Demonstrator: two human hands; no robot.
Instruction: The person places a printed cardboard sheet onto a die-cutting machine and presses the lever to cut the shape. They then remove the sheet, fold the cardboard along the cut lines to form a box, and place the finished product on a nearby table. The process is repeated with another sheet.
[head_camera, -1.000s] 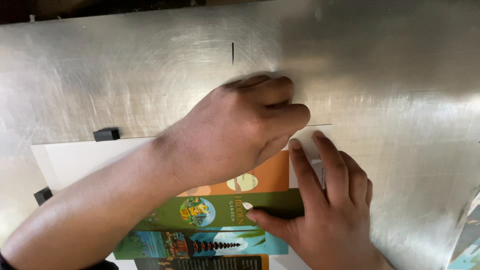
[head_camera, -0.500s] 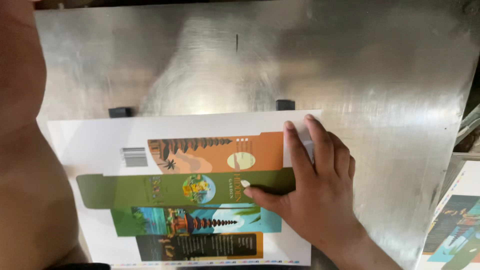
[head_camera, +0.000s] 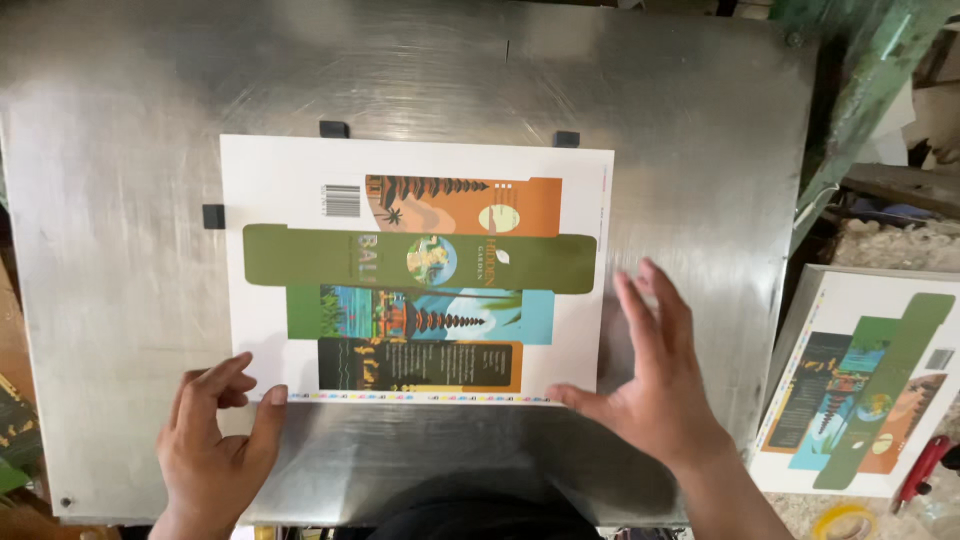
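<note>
A white printed sheet (head_camera: 280, 170) with orange, green, blue and black box panels lies flat on a metal plate (head_camera: 120, 150). Its far edge rests against two black stops (head_camera: 334, 129), its left edge against a third stop (head_camera: 213, 216). My left hand (head_camera: 215, 440) touches the sheet's near left corner with thumb and fingers spread. My right hand (head_camera: 655, 375) is at the near right corner, fingers apart, thumb on the edge. Neither hand grips anything.
A stack of similar printed sheets (head_camera: 860, 380) lies to the right, off the plate. A red tool (head_camera: 920, 470) and a yellow tape roll (head_camera: 842, 520) sit near it. A green machine part (head_camera: 850, 90) rises at the upper right.
My left arm has pulled back from across the sheet to its near left corner. My right hand lifted off the print and shifted to the right edge. The whole sheet is now visible.
</note>
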